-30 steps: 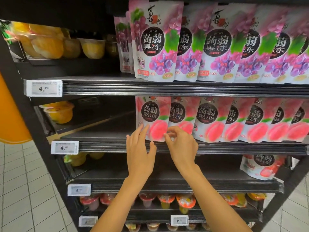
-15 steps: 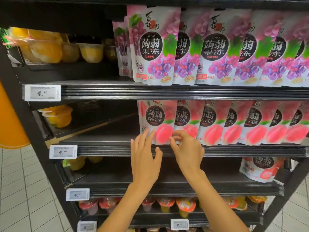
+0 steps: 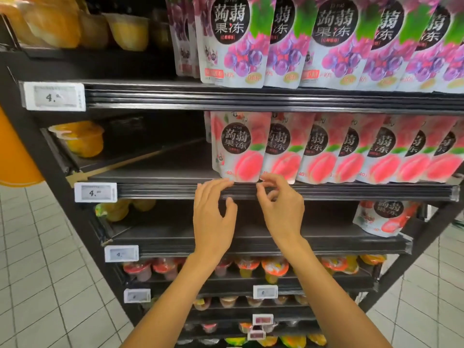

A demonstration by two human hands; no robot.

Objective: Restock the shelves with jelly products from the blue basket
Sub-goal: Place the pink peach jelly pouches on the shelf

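Note:
A row of pink peach jelly pouches [image 3: 351,151] stands along the front of the middle shelf [image 3: 163,190]. The leftmost peach pouch [image 3: 238,146] faces me upright. My left hand [image 3: 213,222] is just below it with relaxed, spread fingers, the fingertips at the shelf's front edge. My right hand [image 3: 283,214] hovers beside it under the second pouch, fingers loosely curled and holding nothing. The blue basket is out of view.
Purple grape jelly pouches [image 3: 326,41] fill the shelf above. A lone red pouch [image 3: 384,217] lies on the shelf below at the right. Yellow fruit cups [image 3: 80,139] sit at the left. Small jelly cups [image 3: 273,268] line the lower shelves. Price tags [image 3: 95,192] clip onto shelf edges.
Both hands have drawn back down from the leftmost peach pouches to the shelf edge. My right hand has let go of the pouch bottom it pinched. The camera has moved closer.

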